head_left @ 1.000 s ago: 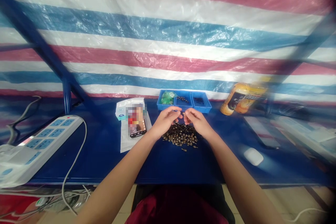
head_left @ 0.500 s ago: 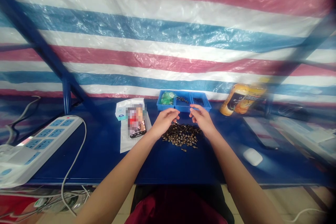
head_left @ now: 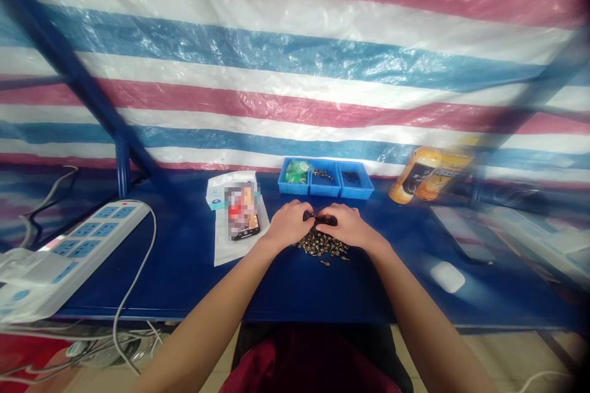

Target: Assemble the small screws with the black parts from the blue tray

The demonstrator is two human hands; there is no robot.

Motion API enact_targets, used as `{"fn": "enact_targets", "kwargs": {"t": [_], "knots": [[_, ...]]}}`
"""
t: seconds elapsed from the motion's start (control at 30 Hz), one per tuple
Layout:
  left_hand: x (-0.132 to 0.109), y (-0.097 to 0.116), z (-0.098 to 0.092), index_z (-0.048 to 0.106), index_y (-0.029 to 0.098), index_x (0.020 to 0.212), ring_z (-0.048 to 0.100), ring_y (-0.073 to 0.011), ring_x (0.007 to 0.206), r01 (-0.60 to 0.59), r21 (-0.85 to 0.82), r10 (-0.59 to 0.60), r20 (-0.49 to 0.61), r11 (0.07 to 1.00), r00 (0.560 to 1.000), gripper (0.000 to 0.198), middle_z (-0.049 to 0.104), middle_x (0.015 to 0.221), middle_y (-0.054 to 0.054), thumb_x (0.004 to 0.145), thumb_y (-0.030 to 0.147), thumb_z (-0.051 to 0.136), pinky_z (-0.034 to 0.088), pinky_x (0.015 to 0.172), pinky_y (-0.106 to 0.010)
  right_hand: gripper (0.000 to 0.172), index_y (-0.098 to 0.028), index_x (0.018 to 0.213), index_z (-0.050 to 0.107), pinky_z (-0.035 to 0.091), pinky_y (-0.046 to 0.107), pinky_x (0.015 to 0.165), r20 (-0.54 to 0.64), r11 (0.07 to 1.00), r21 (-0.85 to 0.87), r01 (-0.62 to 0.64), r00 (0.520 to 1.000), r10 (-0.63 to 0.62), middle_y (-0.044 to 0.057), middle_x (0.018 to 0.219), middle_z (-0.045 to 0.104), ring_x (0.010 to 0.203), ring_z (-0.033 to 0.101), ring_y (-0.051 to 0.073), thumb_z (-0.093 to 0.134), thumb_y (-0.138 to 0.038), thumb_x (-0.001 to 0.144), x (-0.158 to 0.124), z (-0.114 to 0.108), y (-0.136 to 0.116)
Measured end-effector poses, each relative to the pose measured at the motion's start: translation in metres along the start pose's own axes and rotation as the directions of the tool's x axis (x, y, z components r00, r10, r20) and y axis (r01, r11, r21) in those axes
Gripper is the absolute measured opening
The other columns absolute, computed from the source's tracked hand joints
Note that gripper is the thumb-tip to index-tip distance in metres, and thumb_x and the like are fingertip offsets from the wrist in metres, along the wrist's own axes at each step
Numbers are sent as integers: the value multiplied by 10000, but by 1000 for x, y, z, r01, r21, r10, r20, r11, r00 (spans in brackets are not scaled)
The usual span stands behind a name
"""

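A pile of small brass-coloured and dark screws (head_left: 325, 245) lies on the blue table. My left hand (head_left: 291, 223) is at its back left edge, fingers curled inward around some of the screws. Opposite it, my right hand (head_left: 348, 224) curls over the back right of the pile, its thumb toward the left hand. Dark screws show in the gap between the two hands; the fingertips are partly hidden. Behind the hands stands a blue three-part tray (head_left: 325, 189), with a green plastic packet (head_left: 297, 172) in the left compartment and small metal parts in the others.
Left of the pile, a phone (head_left: 244, 221) rests on a white packet (head_left: 225, 252). A white power strip (head_left: 92, 252) with a cable lies farther left. To the right are yellow bottles (head_left: 410, 175), a flat grey device (head_left: 461, 233) and a white earbud case (head_left: 447, 277).
Both hands have come down from above the pile onto its back part. Their fingers, earlier close to pinching in the air, are now curled around screws.
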State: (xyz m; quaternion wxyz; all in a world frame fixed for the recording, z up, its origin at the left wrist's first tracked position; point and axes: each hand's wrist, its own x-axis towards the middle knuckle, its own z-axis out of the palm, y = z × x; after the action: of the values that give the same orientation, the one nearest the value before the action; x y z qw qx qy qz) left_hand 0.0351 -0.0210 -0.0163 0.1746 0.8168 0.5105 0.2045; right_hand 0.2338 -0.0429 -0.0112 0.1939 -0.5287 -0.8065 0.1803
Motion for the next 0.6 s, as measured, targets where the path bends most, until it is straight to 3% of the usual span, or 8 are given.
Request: {"fn": "enact_targets", "kwargs": {"t": [0.23, 0.6], "knots": [[0, 1, 0, 683, 258, 959, 643, -236, 885, -25, 12, 25, 6, 1000, 1000, 159, 669, 962, -57, 879, 309, 556, 472, 783, -337, 147, -278, 911, 718, 397, 353, 811, -28, 1000, 18, 5, 1000, -4, 14, 884, 679, 857, 610, 196, 584, -336, 902, 4, 3, 1], [1, -3, 3, 678, 274, 965, 641, -228, 882, -52, 26, 52, -7, 998, 999, 192, 678, 989, -47, 908, 246, 497, 463, 780, -330, 199, -273, 878, 718, 429, 329, 800, -75, 999, 47, 24, 997, -20, 3, 926, 723, 889, 638, 205, 524, -236, 906, 7, 9, 3]]}}
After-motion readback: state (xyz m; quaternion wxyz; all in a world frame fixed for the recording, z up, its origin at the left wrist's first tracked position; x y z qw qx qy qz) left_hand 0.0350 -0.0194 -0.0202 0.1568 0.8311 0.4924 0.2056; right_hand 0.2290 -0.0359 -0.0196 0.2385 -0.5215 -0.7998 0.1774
